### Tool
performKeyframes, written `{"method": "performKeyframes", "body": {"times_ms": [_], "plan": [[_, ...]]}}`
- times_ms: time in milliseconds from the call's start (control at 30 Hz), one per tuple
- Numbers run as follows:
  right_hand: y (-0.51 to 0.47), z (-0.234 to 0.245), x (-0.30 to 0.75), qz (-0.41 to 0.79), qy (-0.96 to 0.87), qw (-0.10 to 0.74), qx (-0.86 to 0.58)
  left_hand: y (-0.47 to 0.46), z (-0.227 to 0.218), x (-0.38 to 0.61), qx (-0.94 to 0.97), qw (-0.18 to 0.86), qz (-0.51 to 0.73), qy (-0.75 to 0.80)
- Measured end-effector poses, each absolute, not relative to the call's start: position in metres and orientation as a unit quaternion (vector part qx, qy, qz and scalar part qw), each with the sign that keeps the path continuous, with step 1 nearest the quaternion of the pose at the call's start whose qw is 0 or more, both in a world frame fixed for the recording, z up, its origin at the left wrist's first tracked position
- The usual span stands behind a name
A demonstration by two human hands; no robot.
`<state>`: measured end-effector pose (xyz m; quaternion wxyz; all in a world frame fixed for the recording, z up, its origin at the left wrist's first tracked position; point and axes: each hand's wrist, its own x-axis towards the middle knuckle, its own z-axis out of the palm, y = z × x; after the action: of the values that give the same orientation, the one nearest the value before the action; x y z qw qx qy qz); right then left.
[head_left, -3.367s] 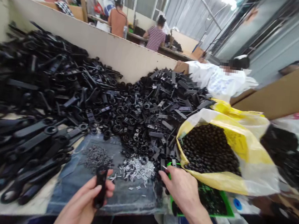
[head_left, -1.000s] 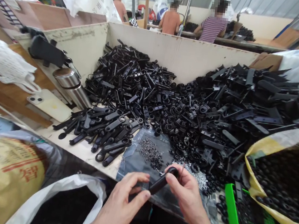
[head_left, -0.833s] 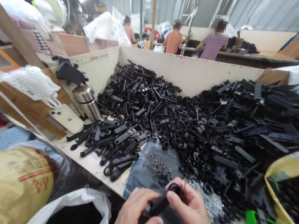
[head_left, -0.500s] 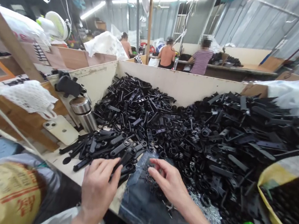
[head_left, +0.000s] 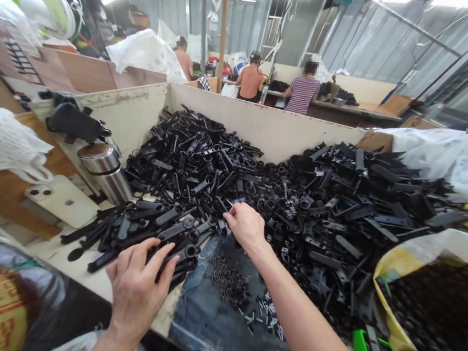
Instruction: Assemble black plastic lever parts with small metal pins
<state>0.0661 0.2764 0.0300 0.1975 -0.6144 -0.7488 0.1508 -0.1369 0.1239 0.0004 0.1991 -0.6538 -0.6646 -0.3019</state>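
My left hand [head_left: 142, 277] rests with fingers apart on a stack of black plastic arms [head_left: 135, 223] with round ends, at the near left of the bench. Farther forward, my right hand [head_left: 247, 228] reaches to the edge of the large heap of black plastic parts [head_left: 202, 160]. Its thumb and fingers are pinched together; what lies between them is too small and hidden to name. Below my right wrist, a dark mat [head_left: 209, 319] bears a pile of small dark screws or springs [head_left: 228, 279] and scattered silvery pins [head_left: 267, 309].
A steel flask [head_left: 105, 169] and a phone [head_left: 62, 200] stand left of the stack. More black parts [head_left: 360, 212] are heaped on the right, beside a yellow-edged sack [head_left: 388, 306] of small black pieces. Low boards [head_left: 260, 125] wall the bench. Several people sit beyond.
My right hand has moved forward from above the small metal pieces to the black heap, and its fingers have closed. My left hand's fingers have spread on the stack. The view has shifted right.
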Motion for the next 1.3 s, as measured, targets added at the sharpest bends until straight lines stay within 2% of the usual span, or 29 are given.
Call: {"method": "performKeyframes", "body": {"times_ms": [133, 233, 300, 400, 433, 500, 600, 700, 800, 900, 1100, 1300], "plan": [[0.241, 0.045, 0.106, 0.193, -0.756, 0.248, -0.574, 0.119, -0.003, -0.132, -0.656, 0.125, -0.384, -0.638], [0.201, 0.051, 0.134, 0.269, -0.776, 0.246, -0.514, 0.112, 0.002, -0.119, -0.629, -0.026, -0.471, -0.618], [0.177, 0.052, 0.146, 0.332, -0.792, 0.245, -0.449, 0.107, 0.012, -0.105, -0.551, -0.236, -0.488, -0.634], [0.152, 0.054, 0.154, 0.366, -0.834, 0.207, -0.359, 0.099, 0.026, -0.083, -0.337, -0.657, -0.379, -0.558], [0.147, 0.055, 0.154, 0.354, -0.852, 0.184, -0.340, 0.096, 0.029, -0.076, -0.269, -0.760, -0.327, -0.494], [0.143, 0.058, 0.153, 0.317, -0.884, 0.136, -0.315, 0.092, 0.031, -0.067, -0.179, -0.873, -0.252, -0.378], [0.151, 0.062, 0.153, 0.318, -0.898, 0.101, -0.287, 0.087, 0.024, -0.062, -0.137, -0.900, -0.251, -0.330], [0.172, 0.061, 0.156, 0.368, -0.875, 0.121, -0.291, 0.085, 0.016, -0.062, -0.135, -0.852, -0.317, -0.394], [0.200, 0.055, 0.153, 0.244, -0.866, 0.119, -0.420, 0.084, 0.012, -0.060, -0.183, -0.785, -0.361, -0.469], [0.222, 0.046, 0.138, 0.102, -0.851, 0.077, -0.509, 0.083, 0.011, -0.058, -0.220, -0.743, -0.372, -0.511], [0.234, 0.025, 0.112, 0.049, -0.846, 0.032, -0.529, 0.079, 0.006, -0.053, -0.199, -0.753, -0.392, -0.490], [0.215, 0.026, 0.137, 0.069, -0.849, 0.088, -0.517, 0.076, 0.003, -0.054, -0.210, -0.768, -0.394, -0.460]]}}
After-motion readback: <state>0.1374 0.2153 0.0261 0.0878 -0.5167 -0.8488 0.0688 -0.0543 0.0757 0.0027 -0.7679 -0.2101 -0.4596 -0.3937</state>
